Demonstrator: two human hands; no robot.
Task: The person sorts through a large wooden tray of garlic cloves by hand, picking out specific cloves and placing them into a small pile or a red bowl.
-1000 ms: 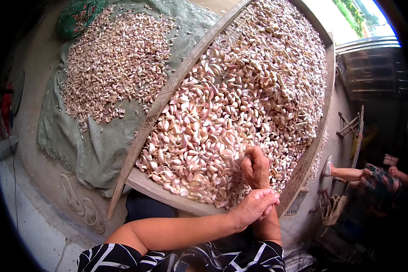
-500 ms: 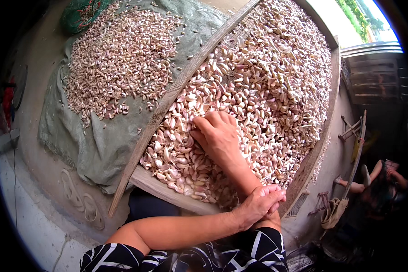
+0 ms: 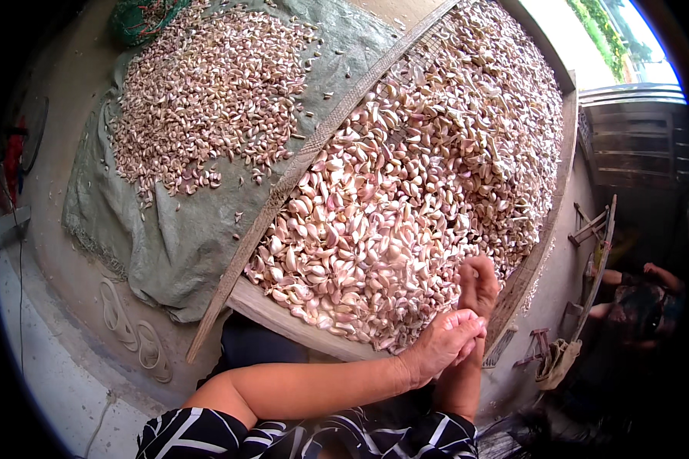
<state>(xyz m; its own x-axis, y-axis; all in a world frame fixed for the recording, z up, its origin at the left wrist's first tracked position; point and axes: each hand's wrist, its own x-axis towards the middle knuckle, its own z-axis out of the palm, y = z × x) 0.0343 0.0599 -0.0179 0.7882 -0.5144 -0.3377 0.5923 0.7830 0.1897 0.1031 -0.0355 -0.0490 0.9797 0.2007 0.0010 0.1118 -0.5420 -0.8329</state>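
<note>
Nearest to the camera is a black sleeve with white stripes, and a bare forearm goes from it to the right. The left hand is at its end, with the fingers bent together and the fingertips pressed against the right hand. The right hand stands upright, its fingers curled into a loose fist at the near edge of the garlic. If something small is pinched between the two hands, I cannot tell, because the fingers hide it.

Both hands are over the near right corner of a big wooden tray. Its frame is made of flat, worn boards, and it lies tilted away from the person. The tray is full of garlic cloves, lying close in a thick layer; they are plump, curved, with pale pink and cream skins that look dry and papery.

On the left of the tray, a grey-green cloth is spread on the concrete floor, wrinkled and rough. On it lies a second heap of cloves, smaller and more scattered. At the far top a green net bag lies, partly cut by the rim.
</note>
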